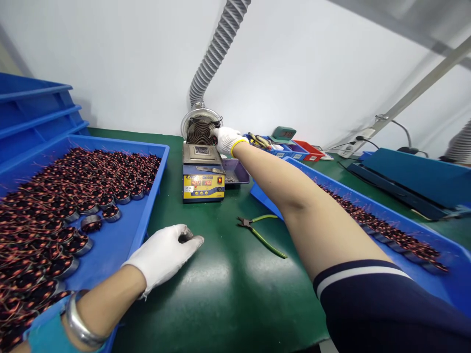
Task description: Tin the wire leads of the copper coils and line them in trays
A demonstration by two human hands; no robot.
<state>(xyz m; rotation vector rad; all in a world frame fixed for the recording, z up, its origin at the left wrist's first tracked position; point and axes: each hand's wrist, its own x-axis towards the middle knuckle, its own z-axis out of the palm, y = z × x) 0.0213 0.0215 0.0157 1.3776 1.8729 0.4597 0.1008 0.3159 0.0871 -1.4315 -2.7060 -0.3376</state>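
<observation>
My left hand (167, 252), in a white glove with soiled fingertips, rests over the green table beside the left blue tray (158, 176). Its thumb and index finger curl toward each other, and no object shows between them. My right hand (227, 139), gloved in white with a yellow cuff edge, reaches far forward beside a round fan guard (201, 133). Its fingers are bent, and what they hold, if anything, is hidden. Below it stands a yellow-and-blue solder pot unit (203, 189) with red digits. Green-handled cutters (263, 235) lie open between my arms.
Small round wired motor parts (73, 196) crowd the left tray; similar ones (382, 223) line the right blue tray (451, 264). A purple bin (239, 169) sits behind the unit. A grey hose (217, 51) rises above. Stacked blue trays (37, 105) stand far left.
</observation>
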